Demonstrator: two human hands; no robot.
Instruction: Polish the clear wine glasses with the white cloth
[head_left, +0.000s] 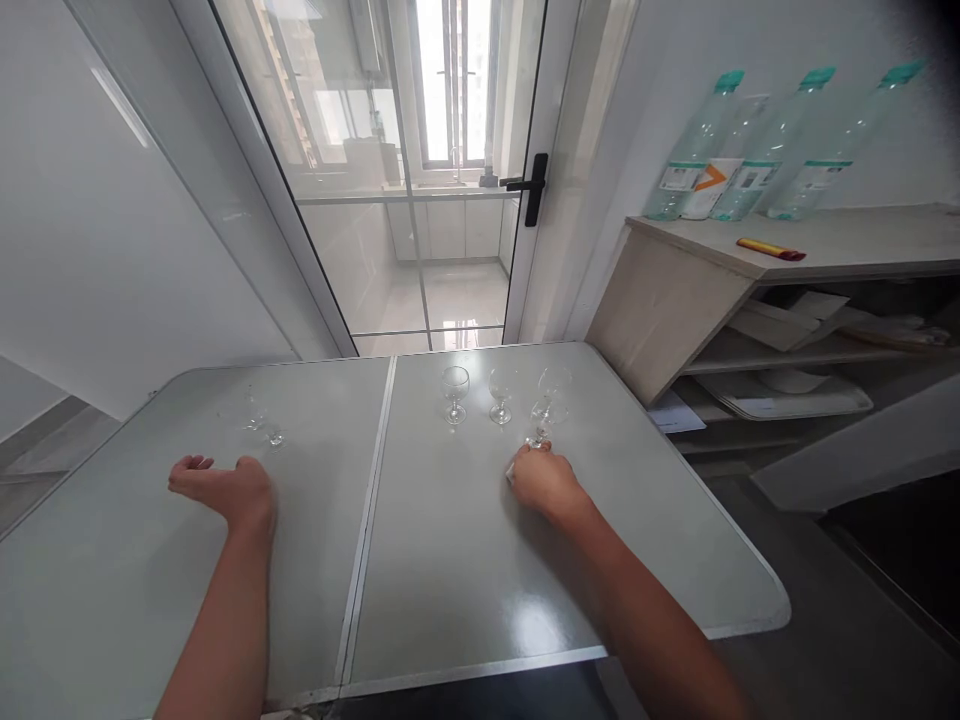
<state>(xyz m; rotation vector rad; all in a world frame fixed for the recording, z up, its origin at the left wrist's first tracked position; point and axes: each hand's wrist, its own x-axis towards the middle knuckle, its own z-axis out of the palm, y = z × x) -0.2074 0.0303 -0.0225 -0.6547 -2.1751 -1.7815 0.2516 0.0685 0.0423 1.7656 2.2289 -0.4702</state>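
Small clear stemmed glasses stand on a grey table (450,560). My right hand (544,482) is closed around the foot of one glass (541,425) at the right of the row. Another glass (555,385) stands just behind it. Two more upright glasses (454,392) (501,392) stand to the left in the same row. My left hand (225,487) rests on the table's left half, fingers loosely curled and apart, holding nothing. A glass (259,420) lies on its side just beyond the left hand, apart from it.
A seam (367,520) splits the table into two panels. A wooden shelf unit (750,290) at the right carries three large plastic bottles (757,150) and a red-yellow marker (769,249). Behind the table is a glass door (420,180) with a black handle.
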